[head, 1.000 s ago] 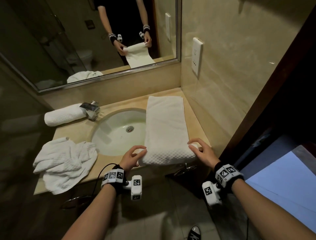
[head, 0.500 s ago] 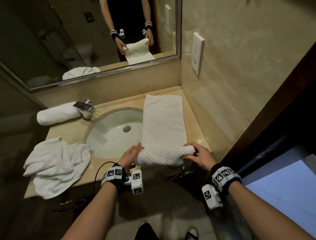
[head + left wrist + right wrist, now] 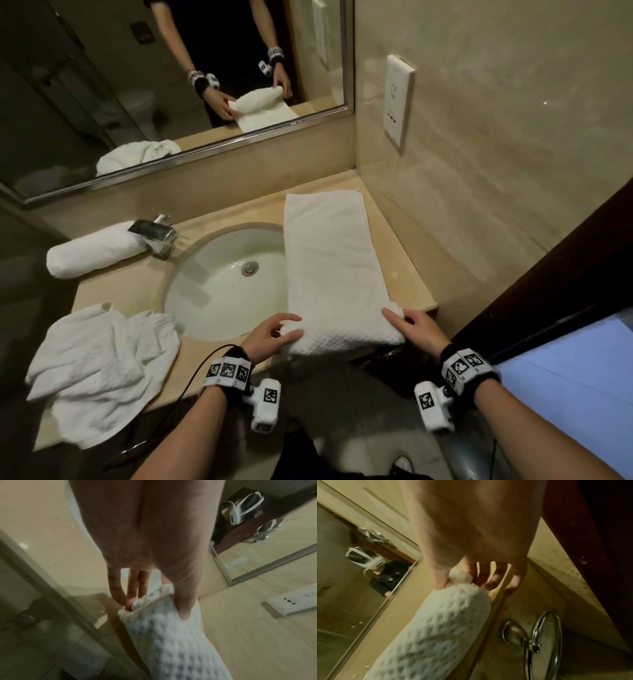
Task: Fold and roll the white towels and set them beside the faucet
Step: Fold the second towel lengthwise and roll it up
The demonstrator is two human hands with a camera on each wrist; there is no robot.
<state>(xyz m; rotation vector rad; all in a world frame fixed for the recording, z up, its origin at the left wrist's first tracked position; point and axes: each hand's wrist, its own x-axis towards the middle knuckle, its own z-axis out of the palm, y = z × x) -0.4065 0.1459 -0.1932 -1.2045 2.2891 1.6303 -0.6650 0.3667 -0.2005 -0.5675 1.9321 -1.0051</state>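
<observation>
A long folded white towel [image 3: 330, 260] lies on the counter right of the sink, its near end turned into a roll [image 3: 346, 334]. My left hand [image 3: 274, 334] grips the roll's left end [image 3: 154, 609], thumb on top and fingers behind. My right hand [image 3: 416, 323] grips the right end [image 3: 462, 588] the same way. A finished rolled towel [image 3: 90, 251] lies left of the chrome faucet [image 3: 156, 233]. A crumpled white towel [image 3: 99, 366] is heaped on the counter's near left.
The oval sink [image 3: 226, 284] sits in the beige counter [image 3: 407, 274]. A mirror [image 3: 171, 85] runs along the back wall. A wall socket plate [image 3: 397, 99] is on the right wall. A chrome towel ring [image 3: 539, 639] hangs below the counter's front edge.
Both hands have rolled the towel's near end away from me; the roll is thicker and the flat part shorter. The view has tilted down slightly.
</observation>
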